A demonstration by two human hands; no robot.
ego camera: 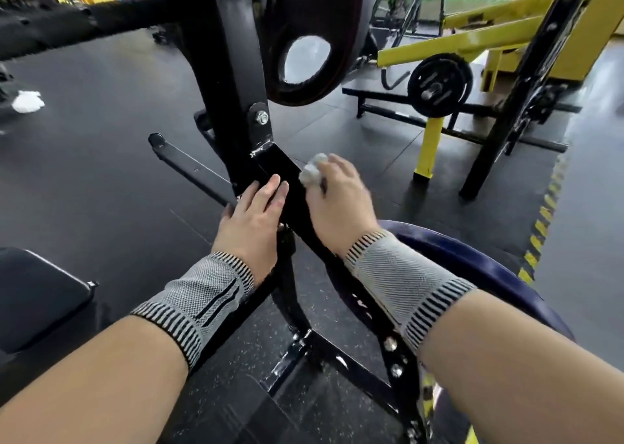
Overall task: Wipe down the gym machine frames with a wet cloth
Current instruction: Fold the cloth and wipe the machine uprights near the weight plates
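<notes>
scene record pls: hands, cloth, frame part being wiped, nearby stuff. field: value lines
left hand: left hand flat on the black frame bar, fingers straight
right hand: right hand grips the white cloth
cloth contact: bunched, at the bar's right edge
bar: slopes down from the black upright
above: black weight plate on the upright
right background: yellow machine with a small plate
floor left: white crumpled item, blurred
wrists: grey knit wrist sleeves

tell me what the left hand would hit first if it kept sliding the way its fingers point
Probably the black upright post. The left hand lies flat on the slanted black bar, fingers aimed up along it toward the welded joint where bar meets post. Depth is hard to judge in this wide-angle view.
</notes>
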